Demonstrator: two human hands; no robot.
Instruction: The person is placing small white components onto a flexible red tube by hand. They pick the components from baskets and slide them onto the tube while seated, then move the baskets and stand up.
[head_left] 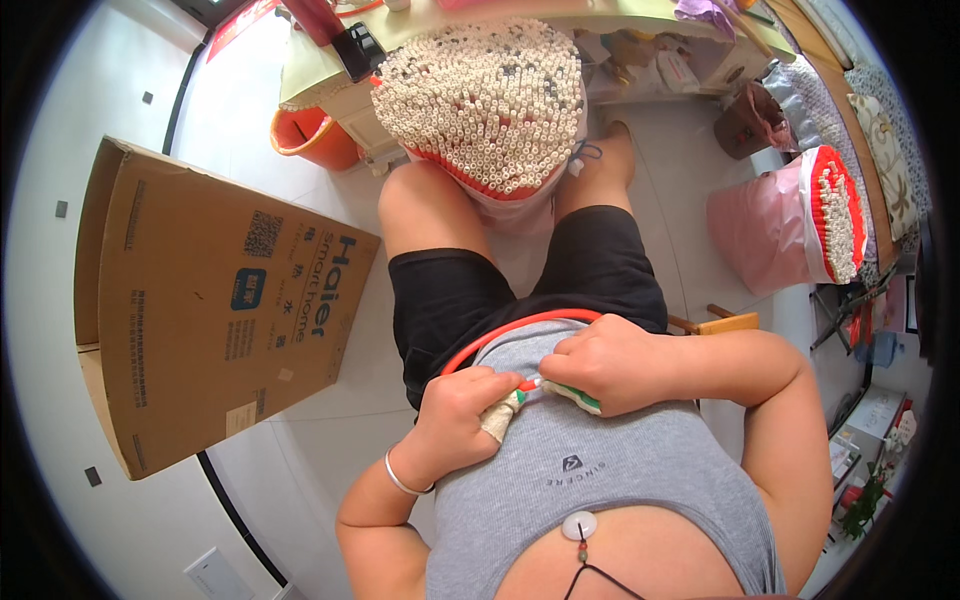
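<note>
Both my hands meet low over my grey top. My left hand (462,410) is closed around a cream cloth (497,416) with a green edge, and a short red end shows at its fingertips. My right hand (592,362) is a closed fist over another cream, green-edged cloth (574,399). A small white tip sits in the narrow gap between the hands. A red tube (515,326) arcs over my lap from one hand to the other; its ends are hidden in my grip. Between my knees stands a big bundle of white hollow-ended sticks (480,100) with red below.
A large cardboard box (220,300) stands at left. Behind it are an orange bin (315,138) and a table (660,20). To the right, a pink bag (760,225) holds red and white sticks, near a dark bin (752,122) and a wooden stool (725,323).
</note>
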